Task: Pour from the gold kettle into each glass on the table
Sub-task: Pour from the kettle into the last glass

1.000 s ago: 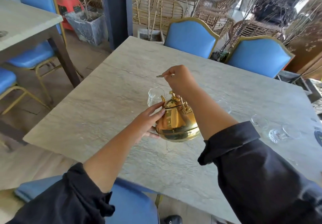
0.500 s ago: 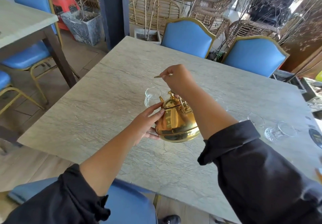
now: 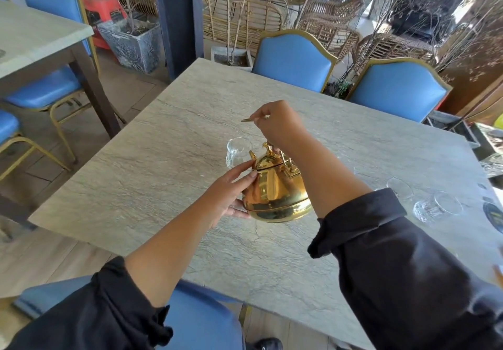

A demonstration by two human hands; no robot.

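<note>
A shiny gold kettle hangs tilted above the grey stone table, its spout pointing away from me toward a clear glass standing upright just beyond it. My right hand is closed around the kettle's raised handle, whose gold end pokes out to the left of my fist. My left hand rests on the kettle's left side and base, with a fingertip near the lid. Two more clear glasses lie tipped on the table at the right. My right forearm hides part of the table behind the kettle.
Two blue chairs with gold frames stand at the table's far side. Another blue seat is right below me. A second table with blue chairs sits at the left. Wicker furniture and planters fill the background.
The hands and kettle hold almost the same pose. The view has shifted slightly, so everything sits a little further left in the frame.
</note>
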